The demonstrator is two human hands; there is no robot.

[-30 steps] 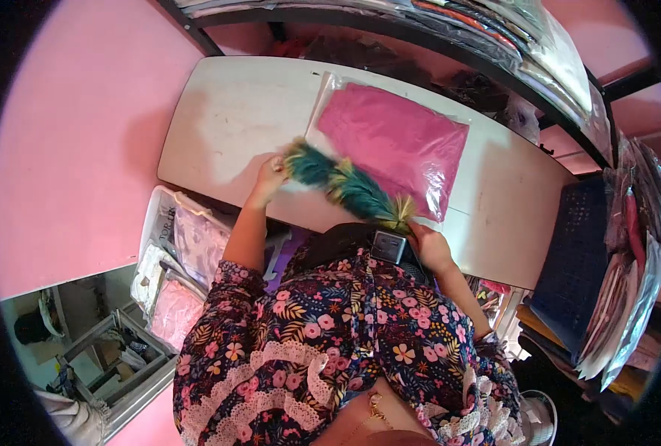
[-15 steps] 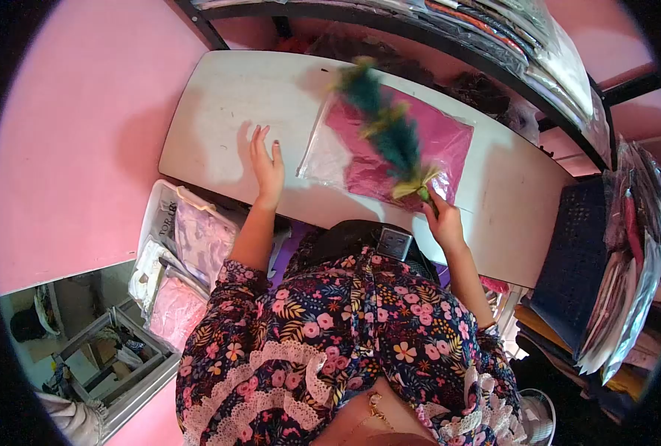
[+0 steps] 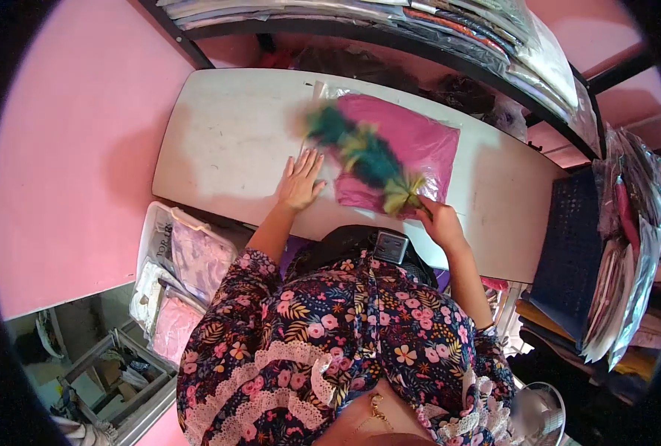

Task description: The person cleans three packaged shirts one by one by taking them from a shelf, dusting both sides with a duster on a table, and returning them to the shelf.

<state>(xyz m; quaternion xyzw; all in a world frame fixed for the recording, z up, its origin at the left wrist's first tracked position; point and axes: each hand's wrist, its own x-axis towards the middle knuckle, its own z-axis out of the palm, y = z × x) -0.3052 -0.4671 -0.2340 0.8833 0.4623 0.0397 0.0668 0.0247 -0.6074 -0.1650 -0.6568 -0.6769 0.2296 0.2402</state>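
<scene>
A pink garment in a clear plastic bag (image 3: 427,141) lies on the white table (image 3: 219,141). My right hand (image 3: 440,223) is closed round the handle end of a green and yellow feathery duster (image 3: 367,156), which is blurred and extends up and left over the bag. Fingers spread, my left hand (image 3: 301,180) is at the bag's left edge, palm down by the tabletop, with nothing seen in it.
Stacks of bagged clothes (image 3: 464,30) fill the black shelf behind the table. A white bin (image 3: 149,223) with packaged garments stands at lower left. Right of the table are a dark blue basket (image 3: 564,253) and hanging bagged items (image 3: 627,245).
My left hand has moved right and down towards the bag. The duster has swung left and lower over the bag, with my right hand still round its handle.
</scene>
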